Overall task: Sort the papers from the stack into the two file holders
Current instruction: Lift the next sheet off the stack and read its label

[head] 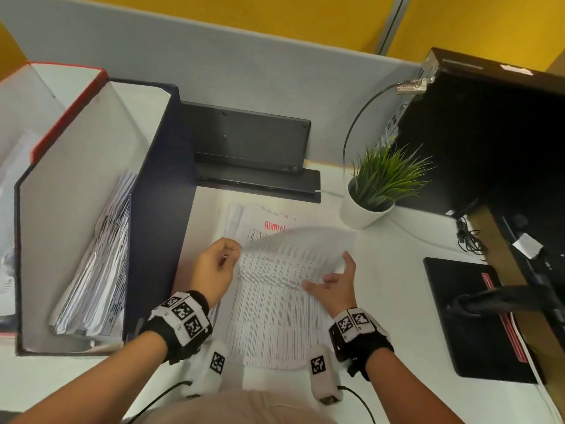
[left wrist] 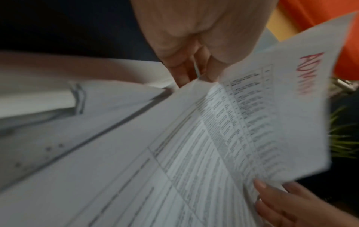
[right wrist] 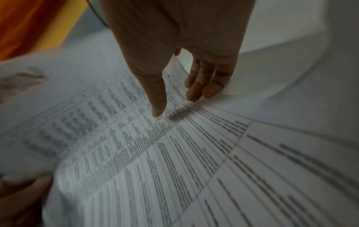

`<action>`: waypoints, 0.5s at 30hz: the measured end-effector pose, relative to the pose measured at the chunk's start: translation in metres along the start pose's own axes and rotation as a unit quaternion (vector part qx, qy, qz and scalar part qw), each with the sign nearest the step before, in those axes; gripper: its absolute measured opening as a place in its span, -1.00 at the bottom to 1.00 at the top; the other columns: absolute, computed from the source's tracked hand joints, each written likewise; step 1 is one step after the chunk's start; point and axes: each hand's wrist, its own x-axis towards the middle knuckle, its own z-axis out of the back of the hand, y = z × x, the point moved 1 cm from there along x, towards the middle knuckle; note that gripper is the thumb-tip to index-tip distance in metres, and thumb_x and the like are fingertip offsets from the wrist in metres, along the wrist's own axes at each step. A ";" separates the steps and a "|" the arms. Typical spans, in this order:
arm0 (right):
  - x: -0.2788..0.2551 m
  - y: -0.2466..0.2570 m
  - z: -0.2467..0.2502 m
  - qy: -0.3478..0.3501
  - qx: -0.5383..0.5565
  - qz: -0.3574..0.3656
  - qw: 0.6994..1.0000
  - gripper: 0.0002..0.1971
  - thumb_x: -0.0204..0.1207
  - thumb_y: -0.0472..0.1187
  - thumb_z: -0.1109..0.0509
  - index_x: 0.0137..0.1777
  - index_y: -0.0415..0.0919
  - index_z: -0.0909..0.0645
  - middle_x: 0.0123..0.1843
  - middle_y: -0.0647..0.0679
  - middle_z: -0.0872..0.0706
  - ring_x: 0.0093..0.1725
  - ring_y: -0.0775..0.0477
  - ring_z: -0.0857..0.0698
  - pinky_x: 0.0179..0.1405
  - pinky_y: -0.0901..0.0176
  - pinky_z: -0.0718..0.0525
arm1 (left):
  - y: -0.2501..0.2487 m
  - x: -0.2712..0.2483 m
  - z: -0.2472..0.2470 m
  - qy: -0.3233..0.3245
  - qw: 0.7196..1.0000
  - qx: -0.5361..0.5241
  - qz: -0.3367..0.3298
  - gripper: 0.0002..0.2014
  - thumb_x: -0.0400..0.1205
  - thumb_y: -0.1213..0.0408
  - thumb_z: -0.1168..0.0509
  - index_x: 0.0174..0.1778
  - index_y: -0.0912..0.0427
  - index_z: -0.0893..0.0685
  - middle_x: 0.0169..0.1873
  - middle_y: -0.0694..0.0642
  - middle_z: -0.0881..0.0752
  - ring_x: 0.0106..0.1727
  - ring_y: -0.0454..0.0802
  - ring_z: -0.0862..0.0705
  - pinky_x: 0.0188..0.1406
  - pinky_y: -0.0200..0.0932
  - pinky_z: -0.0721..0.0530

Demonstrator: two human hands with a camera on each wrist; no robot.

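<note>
I am lifting the top sheet (head: 293, 249) off the stack (head: 275, 316) on the desk (head: 397, 301), left hand (head: 214, 267) pinching its corner, right hand (head: 336, 286) spread under its edge; next I must read it and pick the blue holder (head: 159, 209) or the red one (head: 70, 111) at the left.

A small green plant in a white pot (head: 365, 209) stands on the white desk (head: 397, 301). A black keyboard (head: 247, 139) leans upright against the grey partition (head: 244, 65). A black computer case (head: 489, 133) sits at the right.
</note>
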 end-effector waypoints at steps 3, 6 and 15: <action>0.005 -0.001 0.004 -0.028 0.008 -0.003 1.000 -0.52 0.20 -0.34 -0.65 0.09 -0.27 -0.55 -0.08 -0.21 -0.67 -0.08 -0.21 -0.65 -0.30 0.41 -0.57 | -0.001 0.001 0.000 0.029 0.996 -0.068 0.052 -0.73 0.61 0.62 -0.10 -0.31 0.25 -0.55 -0.19 0.22 -0.66 -0.15 0.03 -0.60 -0.30 -0.35 -0.52; 0.004 -0.009 0.012 -0.036 -0.012 0.029 0.999 -0.69 0.27 -0.37 -0.60 -0.45 -0.09 -0.51 -0.43 -0.01 -0.61 -0.37 -0.01 -0.59 -0.41 0.36 -0.50 | -0.004 0.012 0.002 0.011 0.982 -0.127 0.138 -0.70 0.56 0.55 -0.09 -0.44 0.27 -0.58 -0.23 0.26 -0.67 -0.12 0.15 -0.60 -0.24 -0.14 -0.50; 0.002 -0.014 0.009 -0.031 0.270 -0.055 0.961 -0.63 0.30 -0.67 -0.08 -0.60 -0.30 -0.43 -0.46 -0.10 -0.48 -0.43 -0.05 -0.44 -0.42 0.23 -0.47 | -0.007 0.043 0.003 0.059 0.945 0.242 0.213 -0.70 0.46 0.08 -0.48 -0.49 0.09 -0.57 -0.52 0.00 -0.61 -0.51 -0.11 -0.57 -0.57 -0.30 -0.46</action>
